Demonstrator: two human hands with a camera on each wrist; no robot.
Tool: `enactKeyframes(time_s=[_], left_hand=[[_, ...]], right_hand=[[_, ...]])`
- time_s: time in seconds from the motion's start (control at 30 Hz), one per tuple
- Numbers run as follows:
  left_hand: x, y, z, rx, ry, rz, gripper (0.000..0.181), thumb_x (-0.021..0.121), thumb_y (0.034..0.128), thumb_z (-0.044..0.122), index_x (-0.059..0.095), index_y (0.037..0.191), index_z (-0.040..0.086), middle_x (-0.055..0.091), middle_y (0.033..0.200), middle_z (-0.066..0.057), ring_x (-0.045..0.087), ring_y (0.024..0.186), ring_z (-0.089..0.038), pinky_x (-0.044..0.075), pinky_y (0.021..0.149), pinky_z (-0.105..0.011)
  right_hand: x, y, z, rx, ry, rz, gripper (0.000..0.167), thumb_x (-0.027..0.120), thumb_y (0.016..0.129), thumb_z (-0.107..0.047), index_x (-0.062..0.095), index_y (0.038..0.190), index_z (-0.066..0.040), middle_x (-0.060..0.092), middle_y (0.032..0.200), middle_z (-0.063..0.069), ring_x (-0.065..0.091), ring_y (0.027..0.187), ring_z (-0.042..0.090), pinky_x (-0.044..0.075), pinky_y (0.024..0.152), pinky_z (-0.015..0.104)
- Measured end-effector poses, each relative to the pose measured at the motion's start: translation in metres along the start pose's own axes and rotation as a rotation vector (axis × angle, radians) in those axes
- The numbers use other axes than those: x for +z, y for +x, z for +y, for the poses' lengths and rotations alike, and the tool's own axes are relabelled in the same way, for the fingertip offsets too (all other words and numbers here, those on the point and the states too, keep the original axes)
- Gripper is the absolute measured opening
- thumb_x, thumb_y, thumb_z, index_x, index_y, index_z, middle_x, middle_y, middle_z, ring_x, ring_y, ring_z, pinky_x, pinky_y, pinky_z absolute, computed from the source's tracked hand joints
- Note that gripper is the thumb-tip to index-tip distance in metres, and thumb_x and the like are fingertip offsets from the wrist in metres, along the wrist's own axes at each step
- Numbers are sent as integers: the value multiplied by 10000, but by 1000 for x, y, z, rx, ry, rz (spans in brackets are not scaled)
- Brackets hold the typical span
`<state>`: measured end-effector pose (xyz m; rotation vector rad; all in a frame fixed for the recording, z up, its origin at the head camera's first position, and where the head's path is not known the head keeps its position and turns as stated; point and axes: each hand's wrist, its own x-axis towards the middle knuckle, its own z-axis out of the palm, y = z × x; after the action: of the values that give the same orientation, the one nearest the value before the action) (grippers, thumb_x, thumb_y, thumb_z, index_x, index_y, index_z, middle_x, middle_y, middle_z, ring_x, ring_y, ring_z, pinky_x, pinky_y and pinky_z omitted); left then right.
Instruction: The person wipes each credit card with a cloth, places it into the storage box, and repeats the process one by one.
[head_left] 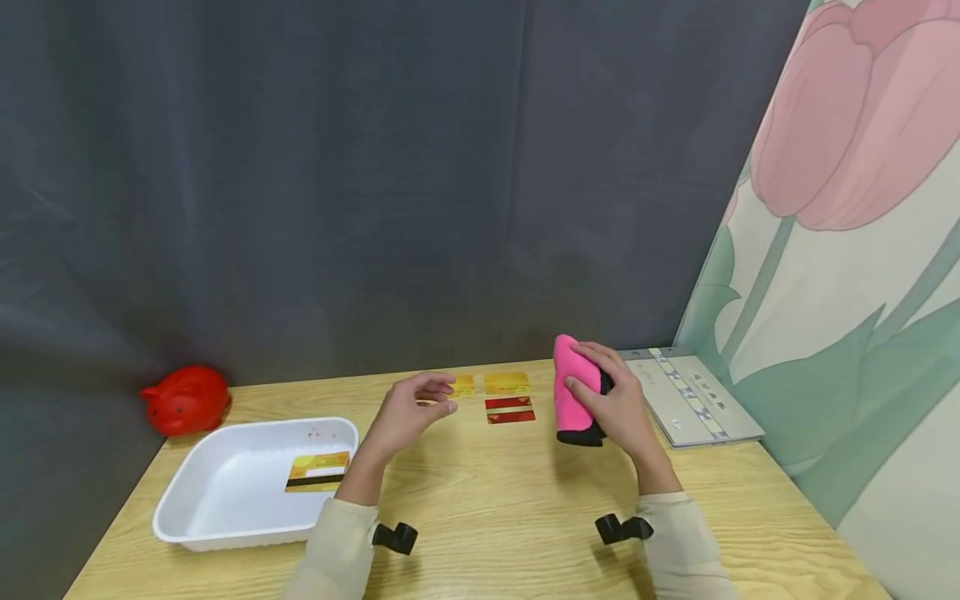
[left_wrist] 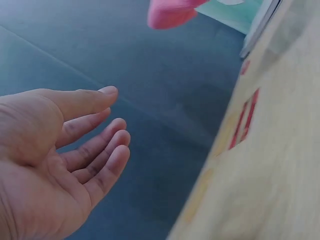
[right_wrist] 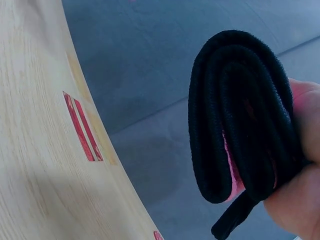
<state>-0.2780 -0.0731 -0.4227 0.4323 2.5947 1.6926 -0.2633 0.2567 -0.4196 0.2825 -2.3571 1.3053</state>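
Note:
My right hand (head_left: 611, 392) grips a rolled pink cloth with black edging (head_left: 573, 387), held up above the table's right half. From its end, the right wrist view shows the black layers of the rolled cloth (right_wrist: 240, 115) and a short loose flap. My left hand (head_left: 405, 417) hovers over the table with its fingers loosely bent and nothing in them. Behind the left fingertips lies a yellow card (head_left: 463, 385), partly hidden. A second yellow card (head_left: 507, 383) and a red card with a pale stripe (head_left: 511, 410) lie flat between the hands.
At the left stands a white plastic tray (head_left: 225, 533) with yellow cards (head_left: 317, 473) in it. A red piggy bank (head_left: 187, 400) sits behind it. To the right, a grey-white folder or book (head_left: 693, 396) lies by the flowered wall. A dark curtain (head_left: 360, 183) hangs along the back edge.

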Motion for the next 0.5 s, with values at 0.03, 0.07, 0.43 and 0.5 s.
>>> enactKeyframes(time_s=[0.03, 0.07, 0.43, 0.5], left_hand=[[5, 5, -2, -10, -3, -16, 333, 771, 931, 128, 714, 1259, 145, 729, 1141, -49, 679, 1019, -172, 595, 903, -375], [10, 10, -5, -20, -6, -34, 329, 768, 934, 139, 715, 1259, 146, 727, 1143, -52, 675, 1016, -171, 596, 889, -364], [63, 55, -56, -72, -87, -139, 420, 777, 920, 136, 673, 1311, 20, 695, 1157, -139, 652, 982, -182, 587, 850, -326], [69, 60, -61, -90, -70, -139, 436, 801, 903, 159, 679, 1304, 41, 708, 1108, -112, 653, 949, -173, 580, 841, -329]], right_hand=[[-1, 0, 0, 7, 0, 3, 516, 771, 935, -187, 628, 1430, -211, 533, 1518, 75, 534, 1327, 292, 463, 903, 155], [-2, 1, 1, 14, -3, 4, 518, 768, 938, -191, 623, 1435, -213, 527, 1524, 76, 534, 1326, 298, 468, 904, 165], [-5, 0, 4, 79, 2, -23, 547, 742, 954, -203, 579, 1476, -194, 466, 1576, 112, 508, 1354, 368, 521, 994, 504], [-5, 1, 5, 88, 2, -24, 548, 740, 957, -211, 575, 1479, -197, 458, 1581, 115, 507, 1352, 373, 524, 993, 504]])
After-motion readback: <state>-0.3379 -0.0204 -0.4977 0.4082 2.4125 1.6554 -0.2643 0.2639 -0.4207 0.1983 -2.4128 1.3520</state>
